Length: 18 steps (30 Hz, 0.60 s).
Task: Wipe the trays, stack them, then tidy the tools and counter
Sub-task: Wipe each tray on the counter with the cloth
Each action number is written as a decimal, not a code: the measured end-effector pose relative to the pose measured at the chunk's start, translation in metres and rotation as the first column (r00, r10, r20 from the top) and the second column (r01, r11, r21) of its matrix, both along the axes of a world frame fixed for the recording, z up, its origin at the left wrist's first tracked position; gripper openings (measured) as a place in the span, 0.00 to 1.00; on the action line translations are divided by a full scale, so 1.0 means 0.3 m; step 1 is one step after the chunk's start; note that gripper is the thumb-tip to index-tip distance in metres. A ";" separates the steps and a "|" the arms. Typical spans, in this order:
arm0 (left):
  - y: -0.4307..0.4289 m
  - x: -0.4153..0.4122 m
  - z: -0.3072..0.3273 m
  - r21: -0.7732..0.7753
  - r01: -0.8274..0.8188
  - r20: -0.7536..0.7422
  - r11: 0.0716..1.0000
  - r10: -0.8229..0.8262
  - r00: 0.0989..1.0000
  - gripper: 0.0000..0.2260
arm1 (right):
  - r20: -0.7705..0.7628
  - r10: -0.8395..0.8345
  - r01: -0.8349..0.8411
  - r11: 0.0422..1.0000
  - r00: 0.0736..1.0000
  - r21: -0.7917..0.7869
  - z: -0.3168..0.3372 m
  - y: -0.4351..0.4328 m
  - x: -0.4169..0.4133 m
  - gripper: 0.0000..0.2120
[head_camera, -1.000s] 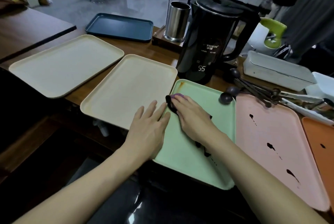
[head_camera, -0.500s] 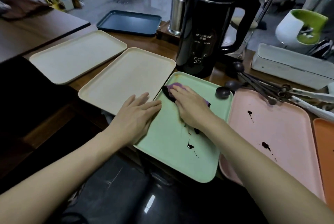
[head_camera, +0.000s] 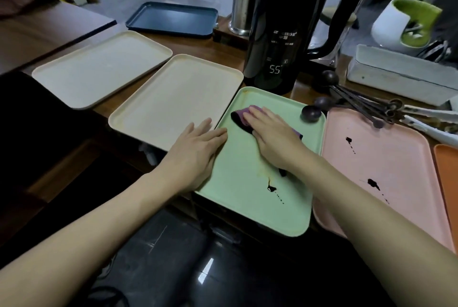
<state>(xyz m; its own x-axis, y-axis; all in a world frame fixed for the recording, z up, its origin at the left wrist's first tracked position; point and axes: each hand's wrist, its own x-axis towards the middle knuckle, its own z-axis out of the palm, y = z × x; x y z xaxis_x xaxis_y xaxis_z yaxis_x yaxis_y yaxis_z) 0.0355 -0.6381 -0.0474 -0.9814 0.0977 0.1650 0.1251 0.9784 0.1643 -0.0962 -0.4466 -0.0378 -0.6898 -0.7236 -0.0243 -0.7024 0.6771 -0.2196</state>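
Head view gives me the long wooden counter (head_camera: 223, 58) with trays laid across it: a dark blue tray (head_camera: 171, 17) at the back, a left cream tray (head_camera: 99, 68), a second cream tray (head_camera: 173, 98), the green tray (head_camera: 247, 207) in the middle, a pink tray (head_camera: 384, 170) just beside it and an orange tray (head_camera: 448, 182) at the frame edge. A black kettle (head_camera: 280, 33) stands behind the green tray, with spoons (head_camera: 359, 103) piled to its right. My left hand (head_camera: 195, 150) lies flat, fingers straight, pressing the green tray's left rim. My right hand (head_camera: 272, 138), also flat, presses a purple cloth (head_camera: 241, 117) onto that tray's far end. I judge the job early: the cream trays look clean, but a dark spill (head_camera: 271, 189) sits on the green tray, spots (head_camera: 373, 184) mark the pink one, nothing is stacked and the tools lie loose.
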 end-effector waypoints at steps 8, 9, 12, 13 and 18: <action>0.004 0.004 -0.018 -0.066 -0.052 -0.032 0.996 0.050 0.998 0.27 | 0.095 -0.065 0.072 0.994 0.993 -0.076 0.034 -0.024 0.136 0.25; 0.010 0.004 -0.016 -0.058 -0.069 -0.014 0.996 0.068 0.998 0.27 | 0.145 -0.047 0.061 0.993 0.988 -0.096 0.045 0.004 0.202 0.26; 0.041 0.016 -0.023 -0.068 -0.106 0.025 0.992 0.107 0.994 0.28 | 0.204 -0.010 0.031 0.994 0.979 -0.102 0.046 0.078 0.363 0.35; 0.052 0.020 -0.023 -0.086 -0.113 0.035 0.990 0.116 0.993 0.27 | 0.196 0.002 0.015 0.996 0.981 -0.083 0.042 0.091 0.377 0.37; 0.052 0.044 -0.013 -0.047 -0.185 0.044 0.982 0.187 0.981 0.24 | 0.128 0.028 -0.022 0.999 0.991 -0.041 0.044 0.092 0.333 0.27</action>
